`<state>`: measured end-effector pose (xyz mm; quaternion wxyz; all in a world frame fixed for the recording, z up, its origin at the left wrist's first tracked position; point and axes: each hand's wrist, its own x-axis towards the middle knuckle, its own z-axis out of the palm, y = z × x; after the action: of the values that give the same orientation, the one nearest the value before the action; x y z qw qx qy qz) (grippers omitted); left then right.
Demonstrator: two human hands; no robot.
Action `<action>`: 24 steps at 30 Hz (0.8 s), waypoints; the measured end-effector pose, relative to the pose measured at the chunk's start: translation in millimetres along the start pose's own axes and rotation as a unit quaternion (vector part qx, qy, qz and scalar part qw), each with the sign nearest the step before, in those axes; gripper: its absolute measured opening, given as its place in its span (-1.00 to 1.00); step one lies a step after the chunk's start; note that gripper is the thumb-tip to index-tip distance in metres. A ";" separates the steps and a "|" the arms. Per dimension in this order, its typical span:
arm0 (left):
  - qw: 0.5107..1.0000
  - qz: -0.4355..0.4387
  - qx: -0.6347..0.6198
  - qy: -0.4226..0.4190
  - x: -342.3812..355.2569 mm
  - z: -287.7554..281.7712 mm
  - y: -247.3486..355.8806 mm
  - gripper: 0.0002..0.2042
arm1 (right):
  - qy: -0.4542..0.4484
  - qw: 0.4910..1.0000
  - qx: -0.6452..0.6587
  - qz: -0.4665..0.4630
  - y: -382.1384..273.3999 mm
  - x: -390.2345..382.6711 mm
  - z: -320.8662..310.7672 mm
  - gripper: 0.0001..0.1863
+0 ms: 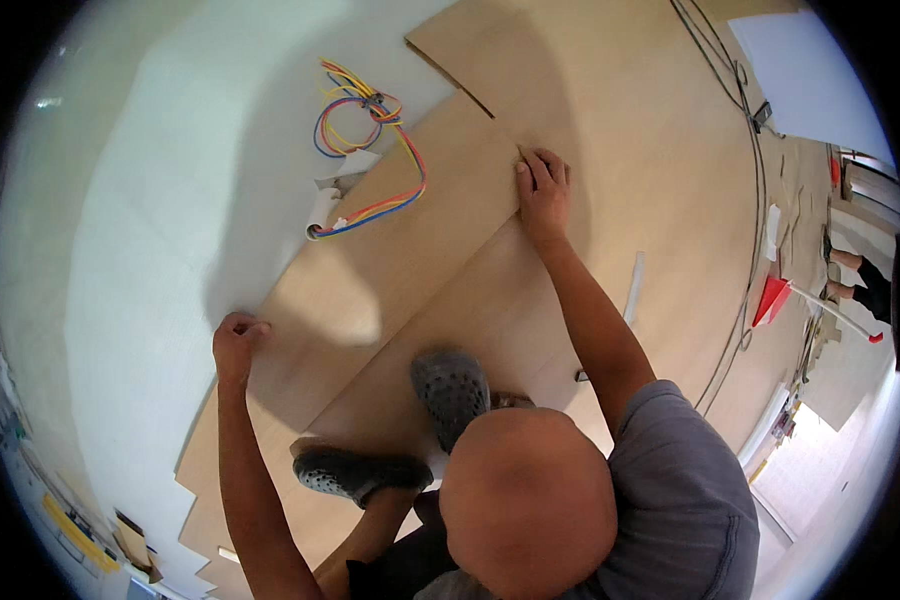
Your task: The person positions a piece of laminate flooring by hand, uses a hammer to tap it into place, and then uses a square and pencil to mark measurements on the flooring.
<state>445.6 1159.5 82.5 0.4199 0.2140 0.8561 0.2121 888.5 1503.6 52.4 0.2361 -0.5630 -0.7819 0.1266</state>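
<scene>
A light wood floor plank (410, 230) lies slanting in front of me. At its left end, along the far edge, my left hand (236, 348) is closed, with the thumb against the curled fingers. My right hand (543, 193) is bent over the plank's right end, fingertips down on the wood; their undersides are hidden. Beyond the plank's far edge, a bundle of red, yellow and blue wires (355, 115) rises in a loop from a white conduit (316, 222). A second plank (440, 315) adjoins the near edge, under my dark clog (450, 395).
Pale bare floor (140, 250) stretches to the left, and laid boards (630, 130) to the right. Dark cables (758, 180) run across the boards. A red dustpan (771, 301) with a long handle stands at right, near another person's legs (848, 275). A thin pale strip (634, 285) lies beside my right arm.
</scene>
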 end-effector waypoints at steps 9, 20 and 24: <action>0.999 -0.007 -0.033 0.005 6.2 2.7 4.9 -0.74 | 0.032 0.999 -0.007 0.031 1.8 3.7 4.8 -0.72; 0.998 0.003 0.062 -0.008 12.1 -3.6 5.3 -0.69 | 0.037 0.999 -0.012 0.029 2.6 5.6 7.9 -0.71; 0.998 0.015 0.058 -0.009 10.6 -3.4 6.1 -0.69 | 0.042 0.999 -0.010 0.032 2.3 5.3 8.0 -0.72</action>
<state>438.1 1169.7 81.1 0.4114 0.2524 0.8599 0.1664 884.9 1509.9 45.7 0.2587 -0.5950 -0.7539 0.1031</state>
